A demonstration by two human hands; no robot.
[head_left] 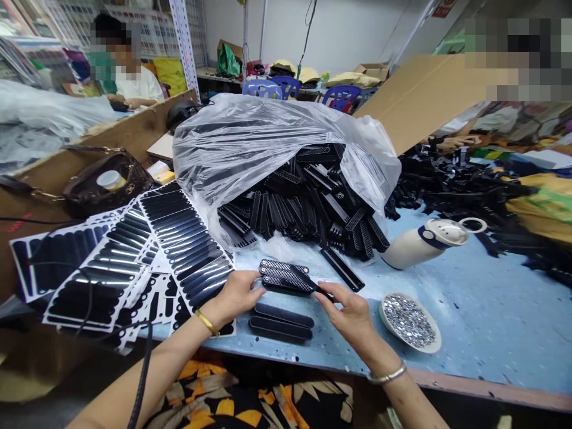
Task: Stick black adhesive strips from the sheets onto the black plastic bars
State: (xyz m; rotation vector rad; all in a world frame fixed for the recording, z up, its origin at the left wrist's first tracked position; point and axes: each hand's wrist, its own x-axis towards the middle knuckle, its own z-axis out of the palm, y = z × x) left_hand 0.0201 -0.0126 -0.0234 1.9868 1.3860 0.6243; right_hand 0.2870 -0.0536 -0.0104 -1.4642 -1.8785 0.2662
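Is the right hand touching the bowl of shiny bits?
Apart: the head view shows blue tabletop between the right hand and the bowl.

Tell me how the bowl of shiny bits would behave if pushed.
The white bowl may feel heavy for its size, holding many metallic-looking pieces. They lie loose and uncovered, so a hard shove could probably spill some.

1. Right of bowl: open table.
2. Bottle to bowl: narrow gap.
3. Ahead: bag and spilling pieces block.
4. Left: sheets in the way.
5. Near edge: two strips.
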